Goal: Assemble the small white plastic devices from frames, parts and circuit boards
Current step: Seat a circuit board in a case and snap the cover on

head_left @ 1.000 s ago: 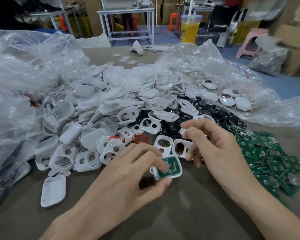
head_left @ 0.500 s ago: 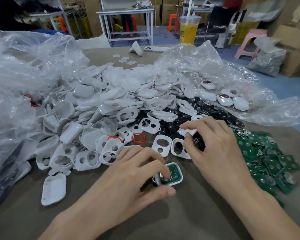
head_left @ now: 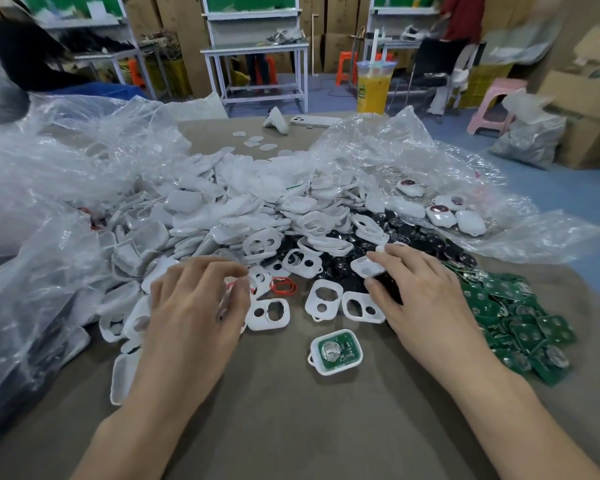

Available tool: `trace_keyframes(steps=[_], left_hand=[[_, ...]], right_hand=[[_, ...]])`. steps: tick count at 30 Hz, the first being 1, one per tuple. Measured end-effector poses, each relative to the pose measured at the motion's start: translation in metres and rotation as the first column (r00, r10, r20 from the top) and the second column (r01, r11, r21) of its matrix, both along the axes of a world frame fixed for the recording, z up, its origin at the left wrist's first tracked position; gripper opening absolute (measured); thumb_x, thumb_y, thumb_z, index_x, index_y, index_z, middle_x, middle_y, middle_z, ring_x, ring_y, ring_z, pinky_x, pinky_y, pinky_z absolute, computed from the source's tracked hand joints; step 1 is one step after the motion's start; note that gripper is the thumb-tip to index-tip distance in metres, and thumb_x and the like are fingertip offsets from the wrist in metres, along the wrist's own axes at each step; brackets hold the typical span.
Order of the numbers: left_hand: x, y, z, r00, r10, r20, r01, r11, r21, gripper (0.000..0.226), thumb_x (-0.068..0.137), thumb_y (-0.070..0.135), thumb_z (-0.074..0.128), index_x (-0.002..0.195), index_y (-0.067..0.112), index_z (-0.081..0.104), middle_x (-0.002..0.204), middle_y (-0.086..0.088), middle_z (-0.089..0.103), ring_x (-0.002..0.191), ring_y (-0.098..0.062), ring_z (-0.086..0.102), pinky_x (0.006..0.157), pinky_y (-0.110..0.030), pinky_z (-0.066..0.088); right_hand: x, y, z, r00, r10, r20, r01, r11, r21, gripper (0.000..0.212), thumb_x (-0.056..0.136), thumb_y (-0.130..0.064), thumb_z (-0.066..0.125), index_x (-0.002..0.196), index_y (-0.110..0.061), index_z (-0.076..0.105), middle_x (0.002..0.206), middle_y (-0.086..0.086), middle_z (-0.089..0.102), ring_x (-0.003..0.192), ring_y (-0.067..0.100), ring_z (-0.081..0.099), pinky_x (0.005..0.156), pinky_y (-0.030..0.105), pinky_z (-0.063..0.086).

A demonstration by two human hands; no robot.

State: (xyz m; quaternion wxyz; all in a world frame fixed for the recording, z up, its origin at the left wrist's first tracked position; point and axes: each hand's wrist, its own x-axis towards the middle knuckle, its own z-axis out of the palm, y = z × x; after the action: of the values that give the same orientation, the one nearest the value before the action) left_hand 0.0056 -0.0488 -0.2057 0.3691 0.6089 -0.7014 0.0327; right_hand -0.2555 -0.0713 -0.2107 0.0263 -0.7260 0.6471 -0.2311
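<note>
Now right hand (head_left: 426,299) pinches small white part (head_left: 368,266) above black discs (head_left: 416,237). Left hand (head_left: 194,306) curled over white frames (head_left: 267,244), blurred, grip cannot tell. White shell with circuit board (head_left: 335,351) lies on table (head_left: 291,427) between hands.

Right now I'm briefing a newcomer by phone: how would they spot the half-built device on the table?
Find the white parts heap on the brown table. Just nearer, between left hand and right hand, one white shell lies alone. Unlike the empty frames beside it, it holds a green circuit board.
</note>
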Motion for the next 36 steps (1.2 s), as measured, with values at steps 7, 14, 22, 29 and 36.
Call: trace_keyframes(steps=[7, 14, 22, 29, 36], left_hand=[[-0.01, -0.001, -0.003, 0.995, -0.079, -0.058, 0.074, 0.994, -0.079, 0.029, 0.097, 0.038, 0.046, 0.1, 0.02, 0.068, 0.105, 0.01, 0.064, 0.104, -0.018, 0.05, 0.095, -0.038, 0.038], [-0.022, 0.006, -0.002, 0.978, -0.155, -0.14, 0.126, 0.973, -0.193, 0.02, 0.099, 0.034, 0.047, 0.106, 0.021, 0.061, 0.105, 0.014, 0.056, 0.101, -0.011, 0.048, 0.093, -0.036, 0.044], [-0.054, 0.008, -0.001, 0.936, -0.344, -0.069, 0.323, 0.921, -0.217, 0.047, 0.093, 0.04, 0.059, 0.134, 0.027, 0.043, 0.123, 0.016, 0.045, 0.101, -0.01, 0.06, 0.089, -0.029, 0.051], [-0.042, 0.009, -0.003, 0.888, -0.399, -0.228, 0.397, 0.916, -0.056, 0.064, 0.083, 0.062, 0.066, 0.14, 0.046, 0.043, 0.131, 0.031, 0.044, 0.117, 0.001, 0.054, 0.095, -0.008, 0.039], [-0.042, 0.014, 0.0, 0.872, -0.431, -0.229, 0.433, 0.9, -0.045, 0.053, 0.083, 0.057, 0.069, 0.132, 0.049, 0.049, 0.12, 0.029, 0.054, 0.111, 0.005, 0.051, 0.093, -0.006, 0.035]], right_hand=[[-0.002, -0.003, 0.0, 0.997, -0.017, -0.078, 0.012, 0.998, -0.059, 0.028, 0.1, -0.036, 0.056, 0.125, -0.028, 0.066, 0.139, -0.004, 0.057, 0.13, 0.024, 0.046, 0.109, 0.037, 0.024], [0.001, 0.002, 0.007, 0.972, 0.053, 0.23, 0.013, 0.962, -0.274, 0.015, 0.098, -0.034, 0.06, 0.105, -0.024, 0.069, 0.11, -0.01, 0.071, 0.105, 0.01, 0.063, 0.095, 0.016, 0.036], [0.015, 0.008, 0.033, -0.047, -0.065, 0.997, -0.422, 0.906, 0.039, 0.013, 0.066, -0.028, 0.079, 0.078, -0.025, 0.082, 0.081, 0.004, 0.077, 0.062, 0.016, 0.073, 0.065, 0.022, 0.06], [0.017, 0.012, 0.028, 0.025, -0.063, 0.998, -0.633, 0.772, 0.064, 0.029, 0.069, -0.036, 0.091, 0.091, -0.021, 0.081, 0.095, 0.013, 0.078, 0.075, 0.018, 0.076, 0.07, 0.027, 0.061], [0.017, 0.017, 0.026, 0.149, 0.006, 0.989, -0.675, 0.731, 0.097, 0.041, 0.073, -0.041, 0.087, 0.101, -0.013, 0.076, 0.106, 0.025, 0.073, 0.091, 0.031, 0.073, 0.083, 0.031, 0.058]])
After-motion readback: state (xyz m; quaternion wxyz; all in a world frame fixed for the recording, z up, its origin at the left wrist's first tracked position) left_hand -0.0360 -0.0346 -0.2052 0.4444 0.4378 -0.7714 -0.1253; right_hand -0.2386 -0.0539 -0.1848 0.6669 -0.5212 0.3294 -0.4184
